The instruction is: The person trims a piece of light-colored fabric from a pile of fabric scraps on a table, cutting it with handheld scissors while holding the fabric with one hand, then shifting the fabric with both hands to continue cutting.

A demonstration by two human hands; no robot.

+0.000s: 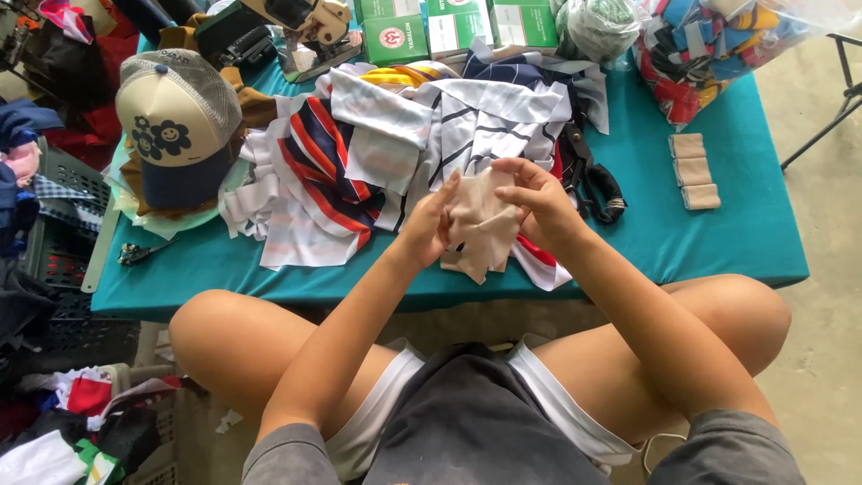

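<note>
I hold a beige piece of cloth (482, 226) between both hands above the near edge of a low table with a teal cover (736, 224). My left hand (429, 224) grips its left side with fingers pointing up. My right hand (537, 199) pinches its top right edge. A heap of striped white, navy and red fabric pieces (377, 153) lies right behind my hands. Three folded beige pieces (693, 171) sit in a column to the right.
A beige and navy cap (178, 121) rests on the table's left side. Green boxes (449, 25) and a clear bag of coloured cloth (709, 45) stand at the back. Dark crates (54, 251) and loose clothes lie on the floor at left. My bare knees frame the table's front.
</note>
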